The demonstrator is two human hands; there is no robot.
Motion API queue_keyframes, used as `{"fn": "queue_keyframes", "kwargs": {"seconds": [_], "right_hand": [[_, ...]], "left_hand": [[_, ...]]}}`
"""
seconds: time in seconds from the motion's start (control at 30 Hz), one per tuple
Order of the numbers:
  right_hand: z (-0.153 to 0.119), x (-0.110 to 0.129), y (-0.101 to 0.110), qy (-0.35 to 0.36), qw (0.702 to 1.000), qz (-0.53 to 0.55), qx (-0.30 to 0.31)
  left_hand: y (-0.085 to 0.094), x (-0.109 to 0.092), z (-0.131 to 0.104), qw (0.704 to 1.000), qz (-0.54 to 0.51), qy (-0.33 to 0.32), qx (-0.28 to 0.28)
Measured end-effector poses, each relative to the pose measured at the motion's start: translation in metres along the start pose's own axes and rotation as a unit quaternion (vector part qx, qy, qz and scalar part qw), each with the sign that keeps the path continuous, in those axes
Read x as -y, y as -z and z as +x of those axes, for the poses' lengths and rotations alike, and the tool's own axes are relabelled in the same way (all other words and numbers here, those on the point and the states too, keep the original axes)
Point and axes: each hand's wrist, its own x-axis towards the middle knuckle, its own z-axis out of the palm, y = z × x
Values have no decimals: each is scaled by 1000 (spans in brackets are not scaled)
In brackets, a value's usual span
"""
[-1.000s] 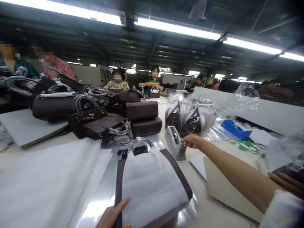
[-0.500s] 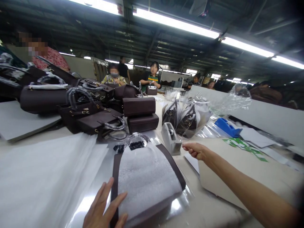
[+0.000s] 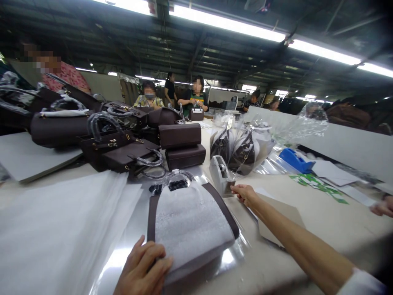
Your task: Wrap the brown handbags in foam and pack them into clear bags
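A dark brown handbag [image 3: 152, 219] lies on clear plastic, its front covered by a white tissue sheet [image 3: 193, 225]. At its lower left corner my left hand [image 3: 145, 264] has its fingers curled over the edge, gripping the bag. My right hand [image 3: 244, 193] reaches to the front end of a grey tape dispenser [image 3: 219, 174] beyond the bag; its fingertips are pinched together there. Whether tape is between them is too small to make out. The bag's plastic-wrapped handle [image 3: 178, 178] points away from me.
White sheets [image 3: 61, 229] are stacked at left. Brown bags [image 3: 119, 151] are piled behind them. Plastic-wrapped bags [image 3: 242, 151], a blue dispenser [image 3: 296, 160] and green-and-white strips [image 3: 319, 186] are at right. Another person's hand [image 3: 383, 206] shows at the right edge. Other people sit beyond.
My left hand's fingers have gone from spread to curled on the bag's edge. My right hand has moved slightly left against the dispenser. Another person's hand has appeared at the right edge.
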Motion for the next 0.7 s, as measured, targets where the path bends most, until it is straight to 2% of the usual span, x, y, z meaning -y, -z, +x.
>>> {"fn": "queue_keyframes", "kwargs": {"seconds": [0.1, 0.17, 0.27, 0.33, 0.4, 0.5, 0.6, 0.7], "right_hand": [[-17, -3, 3, 18, 1000, 6, -21], [-39, -1, 11, 51, 998, 24, -28], [-90, 11, 21, 120, 990, 65, -19], [-132, 20, 18, 152, 984, 85, 34], [-176, 24, 3, 148, 974, 90, 143], [-229, 20, -32, 81, 959, 55, 267], [-250, 7, -64, 38, 948, 38, 315], [-248, -4, -81, 29, 948, 20, 315]], "left_hand": [[3, -2, 1, 1000, -17, 22, 15], [6, -3, 2, 999, -25, 26, 23], [9, -5, 3, 998, -34, 40, 31], [11, -6, 3, 997, -37, 58, 30], [12, -7, 2, 996, -42, 71, 33], [13, -9, 0, 994, -56, 79, 43], [13, -9, -2, 993, -62, 84, 47], [11, -7, -4, 994, -54, 82, 36]]}}
